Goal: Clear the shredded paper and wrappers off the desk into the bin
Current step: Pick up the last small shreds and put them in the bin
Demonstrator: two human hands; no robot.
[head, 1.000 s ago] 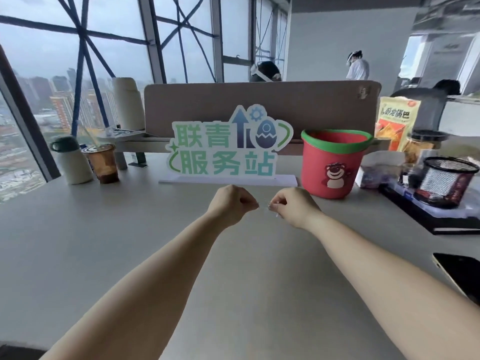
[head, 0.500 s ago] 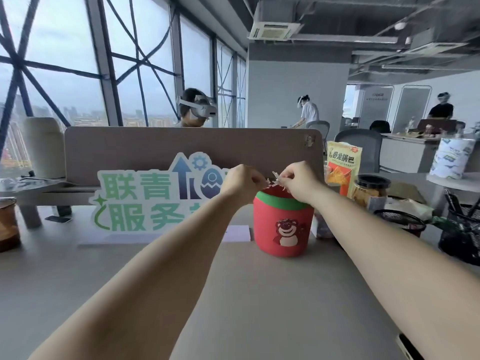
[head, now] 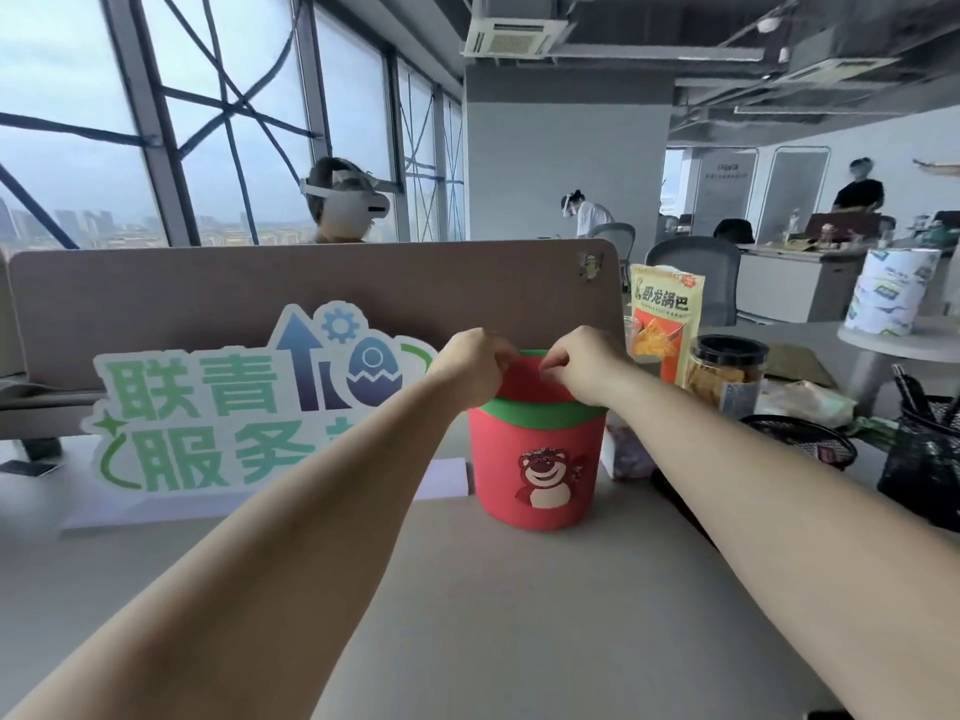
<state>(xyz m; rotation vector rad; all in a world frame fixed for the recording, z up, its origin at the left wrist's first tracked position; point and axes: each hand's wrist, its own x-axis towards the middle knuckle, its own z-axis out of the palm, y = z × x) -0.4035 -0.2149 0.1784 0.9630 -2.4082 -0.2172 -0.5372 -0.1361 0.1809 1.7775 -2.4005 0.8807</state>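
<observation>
Both hands over the bin (head: 537, 459). Left hand (head: 470, 363) and right hand (head: 582, 363) are curled, fingertips pinched, above the green rim; any paper in them is hidden, so a grip cannot be confirmed. The bin stands at 12 o'clock on the grey desk (head: 467, 615), whose near surface lies bare. At 10 o'clock stands a sign (head: 249, 407); at 2 o'clock, a snack bag (head: 665, 314).

— What are the arms doing?
— Both are reaching forward, bare forearms converging. The left hand (head: 475, 363) is curling its fingers inward.
— And the right hand (head: 582, 362)?
— It is pinching thumb against fingertips, close beside the left, knuckles up.
</observation>
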